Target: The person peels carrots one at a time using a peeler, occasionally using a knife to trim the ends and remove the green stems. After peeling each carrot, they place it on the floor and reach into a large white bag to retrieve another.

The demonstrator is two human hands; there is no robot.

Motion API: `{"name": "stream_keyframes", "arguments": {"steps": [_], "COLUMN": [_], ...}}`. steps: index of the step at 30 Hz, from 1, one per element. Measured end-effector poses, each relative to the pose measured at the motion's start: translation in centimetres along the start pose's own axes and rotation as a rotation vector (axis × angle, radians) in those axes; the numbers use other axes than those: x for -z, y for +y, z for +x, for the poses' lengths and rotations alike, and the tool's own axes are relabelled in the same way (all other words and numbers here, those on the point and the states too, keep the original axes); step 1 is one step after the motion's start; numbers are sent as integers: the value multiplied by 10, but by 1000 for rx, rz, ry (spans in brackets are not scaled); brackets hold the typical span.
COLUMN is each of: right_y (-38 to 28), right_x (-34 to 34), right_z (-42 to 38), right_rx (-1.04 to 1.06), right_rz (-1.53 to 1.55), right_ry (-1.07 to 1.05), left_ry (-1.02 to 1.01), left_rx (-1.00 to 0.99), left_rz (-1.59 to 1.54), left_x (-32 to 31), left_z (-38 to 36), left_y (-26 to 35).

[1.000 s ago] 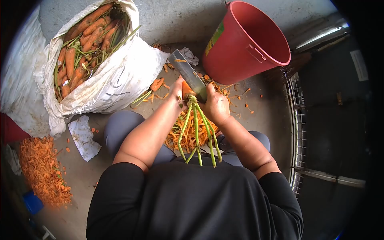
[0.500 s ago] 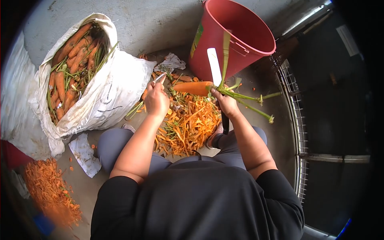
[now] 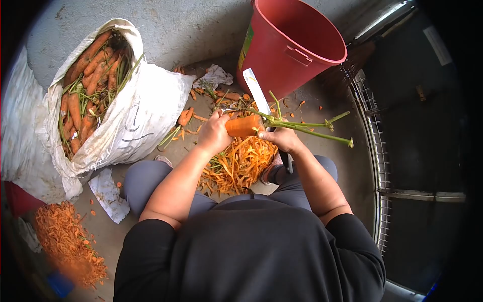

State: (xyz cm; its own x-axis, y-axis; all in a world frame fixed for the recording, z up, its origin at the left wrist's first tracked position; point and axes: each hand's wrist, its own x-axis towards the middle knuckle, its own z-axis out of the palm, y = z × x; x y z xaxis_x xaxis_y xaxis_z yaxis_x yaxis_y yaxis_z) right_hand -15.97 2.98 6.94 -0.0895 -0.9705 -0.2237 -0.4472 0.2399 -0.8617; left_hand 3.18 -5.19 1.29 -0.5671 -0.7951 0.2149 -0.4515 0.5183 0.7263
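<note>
My left hand (image 3: 214,134) is closed round the tapered end of a large carrot (image 3: 242,126), held sideways above the peelings. A small metal tool (image 3: 230,109), perhaps a peeler, pokes out by its fingers; its handle is hidden. Closed on a knife, my right hand (image 3: 283,139) has its thumb against the carrot's top end. The knife's wide pale blade (image 3: 257,92) points up and away, and its black handle (image 3: 287,162) shows below the hand. Green stalks (image 3: 314,124) extend right from the carrot's crown, across the blade. Orange peelings (image 3: 239,163) lie heaped between my feet.
A white sack (image 3: 151,103) full of unpeeled carrots (image 3: 93,70) lies open at left. Behind my hands stands a red bucket (image 3: 274,55). Another heap of carrot scraps (image 3: 68,236) is at lower left. A wire mesh edge (image 3: 375,136) runs along the right.
My left hand has moved right and taken hold of the carrot. An upright stalk at the crown is no longer standing up. The knife blade has tilted left and lower.
</note>
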Motion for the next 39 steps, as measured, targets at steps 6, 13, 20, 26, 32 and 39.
{"name": "stream_keyframes", "arguments": {"steps": [6,13,20,26,32,39], "right_y": [11,1,23,27,43,35], "right_x": [-14,-13,-38,-50,-28,-33], "right_z": [10,11,17,19,11,1], "right_rx": [89,30,-73,-529,-729,-485], "right_rz": [-166,-401,-52,628,1333,746], "right_ry": [114,-65,213,76,-258,126], "left_ry": [8,-422,-88,-80,-204,-461], "left_rx": [41,270,214,253,306,436], "left_rz": [82,48,260,394,-31,-798], "left_x": [-5,6,-15,-17,1,1], "left_z": [-4,2,-9,-8,0,3], "left_y": [0,8,-6,-14,-26,-34]}}
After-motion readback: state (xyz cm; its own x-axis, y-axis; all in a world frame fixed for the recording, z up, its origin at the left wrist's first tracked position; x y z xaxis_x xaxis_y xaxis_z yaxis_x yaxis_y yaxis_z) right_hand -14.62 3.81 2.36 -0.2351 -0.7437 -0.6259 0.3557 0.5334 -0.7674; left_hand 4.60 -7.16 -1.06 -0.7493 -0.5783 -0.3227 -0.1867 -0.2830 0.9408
